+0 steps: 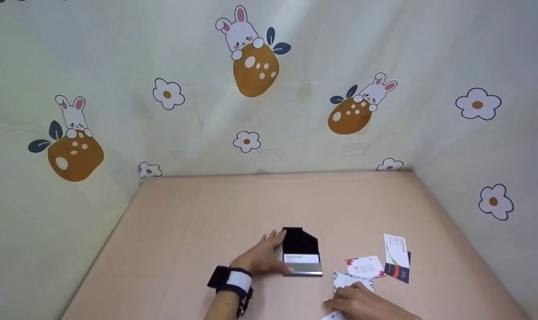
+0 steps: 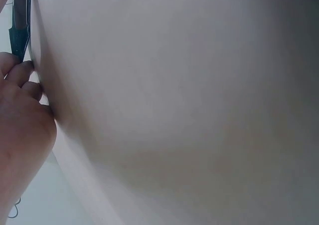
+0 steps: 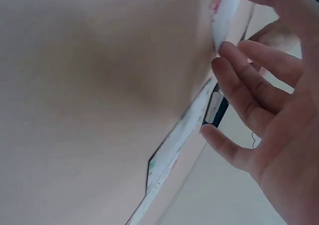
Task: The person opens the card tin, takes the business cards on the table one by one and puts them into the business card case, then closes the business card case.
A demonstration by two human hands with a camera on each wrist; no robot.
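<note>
A card case (image 1: 301, 267) with a silver front and black inner lid lies opened on the table, a white card (image 1: 301, 258) showing in its pocket. My left hand (image 1: 265, 257) holds the case along its left side, thumb on the silver front and fingers by the lid. My right hand (image 1: 362, 303) is low over the table, its fingertips touching a white card (image 1: 333, 316) with a red-patterned edge. Just beyond that hand lies a leaf-bordered card (image 1: 345, 279), partly covered by it. In the right wrist view the fingers (image 3: 251, 88) are extended and slightly bent.
A red-flowered card (image 1: 366, 267) lies right of the case. Further right, a white card (image 1: 396, 250) overlaps a dark one (image 1: 403, 273). The pinkish table (image 1: 198, 209) is bordered by a printed cloth backdrop (image 1: 304, 124) at the back and sides.
</note>
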